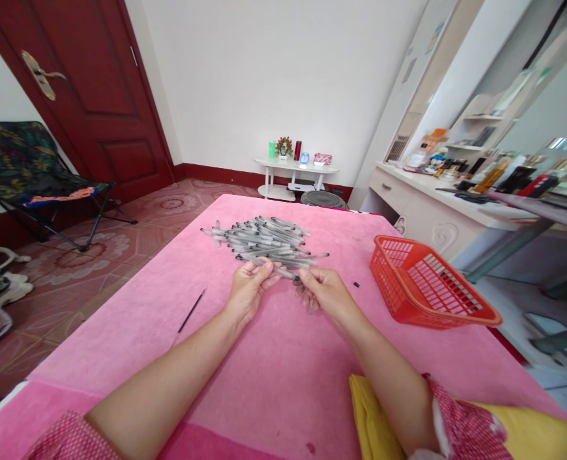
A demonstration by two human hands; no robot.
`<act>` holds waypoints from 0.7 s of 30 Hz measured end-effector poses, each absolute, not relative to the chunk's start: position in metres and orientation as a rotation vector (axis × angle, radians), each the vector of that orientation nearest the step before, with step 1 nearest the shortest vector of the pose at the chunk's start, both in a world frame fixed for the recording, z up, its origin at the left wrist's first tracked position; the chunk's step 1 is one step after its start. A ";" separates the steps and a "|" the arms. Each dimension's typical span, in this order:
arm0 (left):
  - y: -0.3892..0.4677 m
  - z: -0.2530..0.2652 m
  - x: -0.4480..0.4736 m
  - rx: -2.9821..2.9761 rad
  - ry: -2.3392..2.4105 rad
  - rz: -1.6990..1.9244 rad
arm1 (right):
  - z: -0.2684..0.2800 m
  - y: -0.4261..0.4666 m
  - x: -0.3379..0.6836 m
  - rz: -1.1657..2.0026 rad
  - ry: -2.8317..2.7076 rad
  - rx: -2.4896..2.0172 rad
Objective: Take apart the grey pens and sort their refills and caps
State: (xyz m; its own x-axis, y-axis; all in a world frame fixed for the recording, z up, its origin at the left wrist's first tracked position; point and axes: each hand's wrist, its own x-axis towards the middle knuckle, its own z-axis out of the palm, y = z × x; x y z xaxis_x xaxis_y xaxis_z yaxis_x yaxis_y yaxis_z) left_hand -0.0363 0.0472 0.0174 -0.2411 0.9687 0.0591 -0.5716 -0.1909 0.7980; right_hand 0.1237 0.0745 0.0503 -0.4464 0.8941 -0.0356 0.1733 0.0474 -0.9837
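Over the pink-covered table (264,358), my left hand (245,292) is closed around the barrel of a translucent grey pen (284,272). The thumb and finger of my right hand (330,295) pinch the dark end of that same pen. Something pale and see-through shows below my right fingers, too blurred to name. Just beyond both hands lies a heap of similar grey pens (264,236) with dark ends. A thin black pen refill (191,311) rests left of my left forearm. To the right of my right hand is a small black piece (356,284).
A red plastic basket (393,303) stands at the table's right side. Yellow cloth (370,418) lies under my right forearm. A dressing table (422,191) with bottles is beyond the right edge; a folding chair (29,166) stands on the floor at left.
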 end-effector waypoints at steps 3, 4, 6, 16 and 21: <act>0.047 0.016 -0.036 0.720 0.796 1.688 | 0.048 0.075 0.123 1.389 -1.713 -1.058; 0.048 0.016 -0.037 0.723 0.795 1.687 | 0.048 0.075 0.123 1.355 -1.720 -1.040; 0.048 0.015 -0.037 0.723 0.798 1.688 | 0.049 0.075 0.123 1.315 -1.721 -1.026; 0.050 0.011 -0.037 0.728 0.803 1.697 | 0.049 0.075 0.124 1.270 -1.738 -1.030; 0.050 0.009 -0.038 0.736 0.807 1.692 | 0.047 0.078 0.125 1.358 -1.822 -1.119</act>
State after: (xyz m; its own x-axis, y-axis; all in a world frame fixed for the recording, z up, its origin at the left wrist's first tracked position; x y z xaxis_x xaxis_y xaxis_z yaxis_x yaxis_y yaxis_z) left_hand -0.0376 0.0502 0.0089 -0.2375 0.9684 0.0767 -0.5497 -0.1991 0.8113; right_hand 0.1254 0.0776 0.0473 -0.4651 0.8850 -0.0201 0.2720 0.1212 -0.9546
